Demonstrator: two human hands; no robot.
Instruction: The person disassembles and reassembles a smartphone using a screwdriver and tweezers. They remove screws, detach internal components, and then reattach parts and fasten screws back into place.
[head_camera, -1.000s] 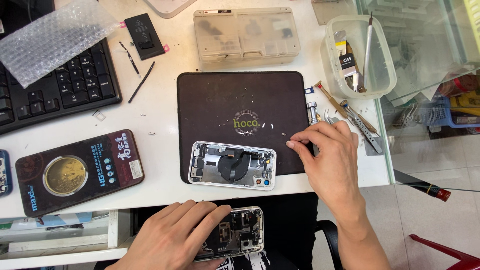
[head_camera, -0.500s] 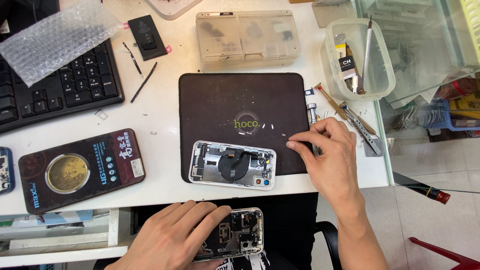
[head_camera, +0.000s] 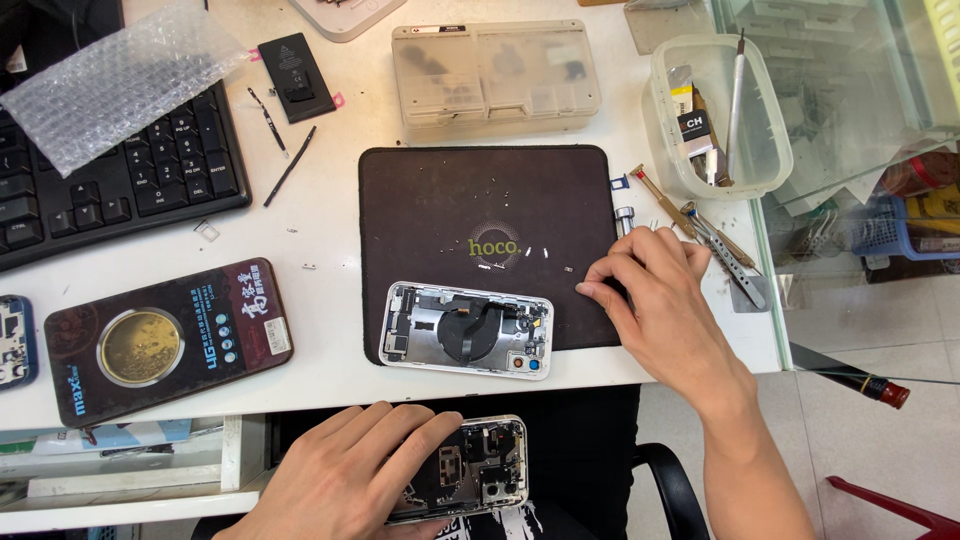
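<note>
My left hand (head_camera: 350, 470) rests on an opened phone body (head_camera: 475, 468) held below the desk edge, its inner parts facing up. A second opened phone housing (head_camera: 466, 330) with a round black coil lies on the front edge of a dark brown work mat (head_camera: 440, 200). My right hand (head_camera: 665, 310) lies flat on the mat's right edge, fingertips pointing left toward several tiny screws (head_camera: 545, 255) scattered near the mat's middle. Whether a screw is pinched under the fingers cannot be seen.
Black keyboard (head_camera: 110, 180) and bubble wrap (head_camera: 110, 80) at back left. Clear parts box (head_camera: 495, 72) behind the mat, plastic tub with tools (head_camera: 715, 110) at right, tweezers (head_camera: 725, 255) beside it. Dark rectangular pad with a gold disc (head_camera: 165, 340) at front left. Battery (head_camera: 295, 62).
The right hand has shifted very slightly on the mat's right edge. The left hand and both phone bodies stay where they were.
</note>
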